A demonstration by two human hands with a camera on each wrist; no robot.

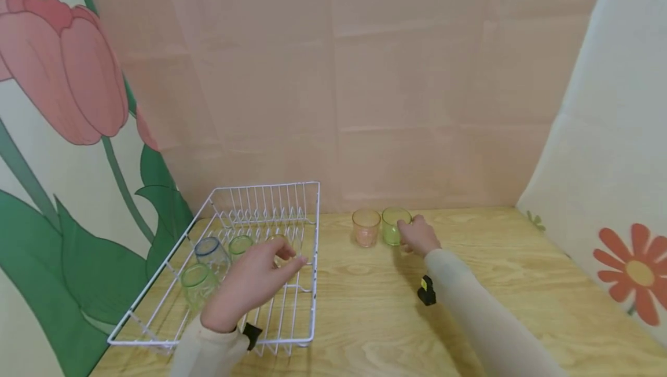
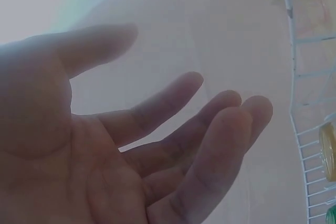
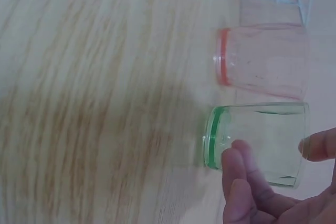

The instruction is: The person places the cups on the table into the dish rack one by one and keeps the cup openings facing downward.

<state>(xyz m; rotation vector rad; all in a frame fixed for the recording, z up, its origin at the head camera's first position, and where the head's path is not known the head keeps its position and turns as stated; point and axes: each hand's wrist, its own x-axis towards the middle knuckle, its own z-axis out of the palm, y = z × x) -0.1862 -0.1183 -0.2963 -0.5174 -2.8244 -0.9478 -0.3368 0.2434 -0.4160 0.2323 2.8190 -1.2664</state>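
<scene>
On the wooden table, a clear green glass [image 1: 389, 230] stands upright. My right hand [image 1: 420, 236] holds it from the right side, the thumb at its rim and curled fingers [image 3: 234, 169] against its wall. Just left of it stands a pink-orange glass [image 1: 366, 230], untouched. My left hand [image 1: 255, 277] hovers over the white wire dish rack [image 1: 315, 284], its fingers loosely bent and nothing in them. In the rack sit a blue glass [image 1: 211, 252], a green one at the front left, another green one farther back, and an amber-rimmed glass [image 2: 328, 153] partly hidden by the left hand.
The rack takes up the table's left side, and its wire rim rises around the glasses. A plain pinkish cloth [image 1: 417, 105] hangs behind the table. Flower-printed cloths border both sides. Bare wood [image 1: 359, 307] shows between the rack and my right arm.
</scene>
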